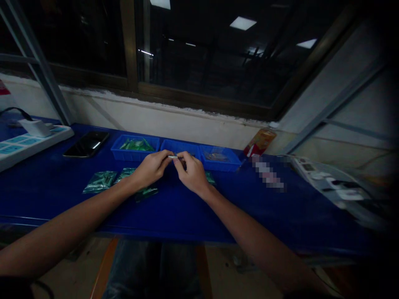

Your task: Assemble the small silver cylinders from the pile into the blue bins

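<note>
My left hand (151, 168) and my right hand (192, 171) meet above the blue table, fingers pinched together. Between their fingertips is a small, pale, thin piece (172, 157), too small to name. Behind the hands, a row of blue bins lines the table: the left bin (124, 155) holds green packets (137, 144), the middle bin (179, 145) is partly hidden by my hands, and the right bin (222, 165) holds small brownish pieces (215, 156). Shiny green packets (100, 181) lie on the table near my left forearm, some partly covered by it.
A black phone (86, 144) and a white power strip (37, 143) with a plug lie at the left. An amber bottle (261, 142) stands beyond the right bin. Farther right are blurred white items with cables (343, 189). A wall and window close off the back.
</note>
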A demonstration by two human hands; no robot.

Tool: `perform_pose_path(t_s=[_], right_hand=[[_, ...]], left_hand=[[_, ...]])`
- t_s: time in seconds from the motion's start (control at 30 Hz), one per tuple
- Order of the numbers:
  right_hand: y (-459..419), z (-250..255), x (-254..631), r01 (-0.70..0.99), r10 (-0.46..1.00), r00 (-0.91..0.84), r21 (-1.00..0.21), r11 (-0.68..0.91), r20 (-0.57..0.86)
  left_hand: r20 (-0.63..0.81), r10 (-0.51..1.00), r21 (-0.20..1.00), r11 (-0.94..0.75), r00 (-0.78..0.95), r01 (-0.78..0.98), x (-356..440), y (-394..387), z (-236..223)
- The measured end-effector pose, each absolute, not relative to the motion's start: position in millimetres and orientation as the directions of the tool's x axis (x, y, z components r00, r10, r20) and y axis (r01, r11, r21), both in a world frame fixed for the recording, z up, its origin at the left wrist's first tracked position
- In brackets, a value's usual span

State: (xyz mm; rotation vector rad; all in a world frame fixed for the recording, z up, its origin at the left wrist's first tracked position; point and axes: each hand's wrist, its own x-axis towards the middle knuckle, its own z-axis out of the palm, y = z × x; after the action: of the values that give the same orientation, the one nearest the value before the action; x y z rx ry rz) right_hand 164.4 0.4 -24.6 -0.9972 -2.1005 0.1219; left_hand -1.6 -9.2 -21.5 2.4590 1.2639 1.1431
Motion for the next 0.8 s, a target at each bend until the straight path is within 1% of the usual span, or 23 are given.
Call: perform_pose_path(t_s=[0.07, 0.13, 0.27, 0.37, 0.57, 0.73, 0.8], right_hand=[[0.5, -23.7, 162.4, 0.600, 0.676, -0.368, -0.392, 0.698, 0.638], [0.5, -21.8, 160.6, 0.577, 0.638, -0.397, -0.361, 0.732, 0.660], [-1.0, -17.2, 160.3, 0.580, 0.603, -0.417, -0.312, 0.753, 0.680], [-1.3, -15.1, 162.2, 0.605, 0.620, -0.385, -0.320, 0.729, 0.684], [4.4, -17.3, 159.4, 0.617, 0.642, -0.352, -0.347, 0.706, 0.681], [4.9, -23.1, 157.5, 0.594, 0.658, -0.365, -0.379, 0.709, 0.658], [3.7, -22.2, 159.7, 0.599, 0.648, -0.353, -0.369, 0.710, 0.674]], left_hand=[[0.536, 0.761, 0.437, -0.621, 0.366, 0.650, -3.8, -9.1, -17.8], [0.521, 0.769, 0.434, -0.611, 0.369, 0.662, -4.8, -9.8, -14.6], [0.504, 0.789, 0.470, -0.591, 0.350, 0.655, -3.7, -12.1, -12.0], [0.542, 0.782, 0.487, -0.590, 0.307, 0.644, -3.1, -13.2, -11.9], [0.672, 0.659, 0.450, -0.725, 0.337, 0.521, -5.5, -10.3, -11.8], [0.686, 0.675, 0.442, -0.682, 0.270, 0.582, -6.8, -8.4, -11.5], [0.685, 0.687, 0.445, -0.659, 0.244, 0.606, -7.1, -8.6, -12.5]])
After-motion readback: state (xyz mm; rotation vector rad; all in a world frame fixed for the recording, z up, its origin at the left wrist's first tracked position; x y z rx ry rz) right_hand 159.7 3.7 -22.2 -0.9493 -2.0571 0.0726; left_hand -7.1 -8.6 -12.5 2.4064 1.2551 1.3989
